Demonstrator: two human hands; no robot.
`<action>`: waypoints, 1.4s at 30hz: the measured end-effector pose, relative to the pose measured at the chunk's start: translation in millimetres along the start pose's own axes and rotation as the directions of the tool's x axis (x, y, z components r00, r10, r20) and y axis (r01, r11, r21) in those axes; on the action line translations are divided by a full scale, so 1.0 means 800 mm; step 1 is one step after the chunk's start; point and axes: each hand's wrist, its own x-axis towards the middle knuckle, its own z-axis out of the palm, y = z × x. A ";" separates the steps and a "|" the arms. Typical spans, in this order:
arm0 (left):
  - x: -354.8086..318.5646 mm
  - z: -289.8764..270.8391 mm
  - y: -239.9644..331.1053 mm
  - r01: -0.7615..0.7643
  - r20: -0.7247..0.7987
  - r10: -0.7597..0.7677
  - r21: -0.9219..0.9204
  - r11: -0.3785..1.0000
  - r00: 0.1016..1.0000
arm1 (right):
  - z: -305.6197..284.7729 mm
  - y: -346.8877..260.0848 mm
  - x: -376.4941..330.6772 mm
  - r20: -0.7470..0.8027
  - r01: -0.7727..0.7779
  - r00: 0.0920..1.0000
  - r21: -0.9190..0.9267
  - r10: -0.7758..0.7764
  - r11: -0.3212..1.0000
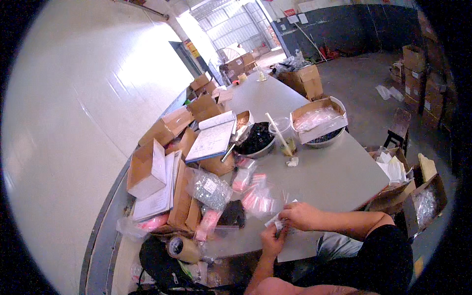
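At the near edge of the grey table (314, 184), my two hands meet over a small whitish plastic bag (275, 222). My left hand (272, 242) grips it from below, fingers closed. From the right, my right hand (302, 216) pinches its upper side; the fingertips partly hide the bag, so its contents cannot be made out. Just beyond lie flat clear bags with pink stripes (258, 201). To their left are a black bag (232, 215) and a large clear bag of small metal parts (211, 189).
Cardboard boxes (147, 169), papers and an open notebook (211, 135) crowd the left side. A bowl of black parts (255, 140), a clear plastic cup (281, 127) and a box of clear bags (319, 118) stand farther back. Packing tape (183, 249) lies near left; cartons (427, 201) stand at right.
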 end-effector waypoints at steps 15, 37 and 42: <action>0.017 0.013 0.023 0.093 0.067 -0.081 -0.208 0.974 0.994 | -0.019 0.019 -0.017 0.003 0.141 0.990 0.036 -0.142 0.989; -0.009 0.002 0.008 -0.148 0.093 0.153 -0.056 0.987 0.984 | -0.009 0.159 0.103 0.145 -0.280 0.946 -0.079 0.289 0.957; -0.012 0.007 0.006 -0.108 0.109 0.122 -0.121 0.987 0.987 | -0.030 0.146 0.099 0.368 -0.290 0.881 -0.076 0.297 0.954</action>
